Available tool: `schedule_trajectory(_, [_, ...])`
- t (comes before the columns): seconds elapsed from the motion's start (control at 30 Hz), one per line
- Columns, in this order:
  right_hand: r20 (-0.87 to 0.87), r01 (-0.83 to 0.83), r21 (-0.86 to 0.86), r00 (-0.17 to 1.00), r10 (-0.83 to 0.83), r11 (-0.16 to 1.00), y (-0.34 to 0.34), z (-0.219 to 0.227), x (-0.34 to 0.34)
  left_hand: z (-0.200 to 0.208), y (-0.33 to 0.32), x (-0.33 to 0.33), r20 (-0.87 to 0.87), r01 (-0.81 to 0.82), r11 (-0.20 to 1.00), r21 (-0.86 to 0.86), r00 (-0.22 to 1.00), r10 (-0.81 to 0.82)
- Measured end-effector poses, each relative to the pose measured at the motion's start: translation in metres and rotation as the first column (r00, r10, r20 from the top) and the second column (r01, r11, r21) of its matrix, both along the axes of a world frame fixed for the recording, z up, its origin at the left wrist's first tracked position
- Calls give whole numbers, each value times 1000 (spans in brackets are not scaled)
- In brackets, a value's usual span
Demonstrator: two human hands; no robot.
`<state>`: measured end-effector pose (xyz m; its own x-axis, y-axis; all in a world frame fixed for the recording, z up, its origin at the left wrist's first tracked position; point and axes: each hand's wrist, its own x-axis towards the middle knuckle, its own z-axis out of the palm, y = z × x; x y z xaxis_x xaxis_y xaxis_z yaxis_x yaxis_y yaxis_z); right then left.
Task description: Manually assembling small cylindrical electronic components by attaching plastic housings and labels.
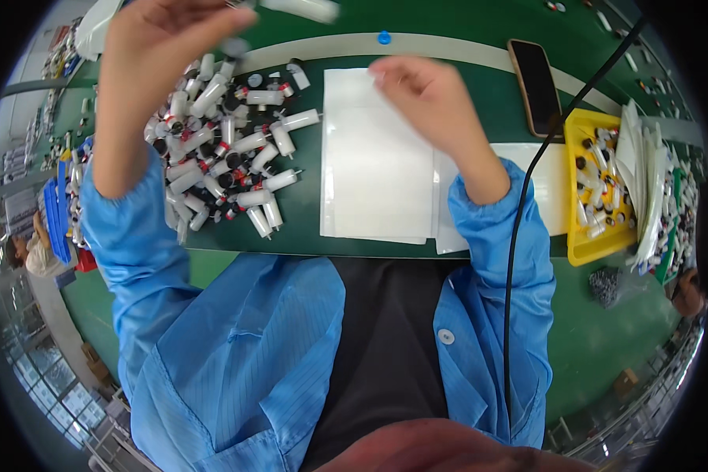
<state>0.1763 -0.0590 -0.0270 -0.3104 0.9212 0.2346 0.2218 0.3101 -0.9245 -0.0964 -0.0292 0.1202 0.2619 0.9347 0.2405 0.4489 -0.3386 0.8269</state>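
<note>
My left hand (165, 39) is raised at the upper left, partly cut off by the frame's top edge. Its thumb and fingers pinch the dark end of a small white plastic bottle (303, 8), which points right. Below that hand lies a loose pile of small white bottles (252, 141) with black, grey and red parts. My right hand (429, 94) is over the upper part of a flat white sheet in clear plastic (377, 165). Its fingers are curled together, and whatever is between them is too small to make out.
A phone (533, 86) lies at the right, with a black cable (521, 212) hanging across the view. Beyond it stands a yellow tray (572, 189) holding more bottles, beside upright white sheets (647, 181). A blue piece (384, 38) sits on the pale strip at the back.
</note>
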Motion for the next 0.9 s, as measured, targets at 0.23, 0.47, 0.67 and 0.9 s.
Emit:
schedule_trajectory(0.23, [578, -233, 320, 816, 5, 918, -33, -4, -38, -71, 166, -171, -708, -126, 973, -193, 705, -49])
schedule_trajectory(0.47, [556, -181, 303, 831, -19, 936, -31, -6, -36, -141, 238, -82, -608, -114, 963, -245, 792, -61])
schedule_trajectory(0.67, [479, -165, 293, 878, 5, 942, -29, 2, -38, -147, 257, -84, -727, -51, 999, 5, 685, 38])
schedule_trajectory(0.9, [511, -177, 384, 858, -49, 906, -28, -11, -38, 1, 132, -44, -123, -113, 992, 57, 985, 120])
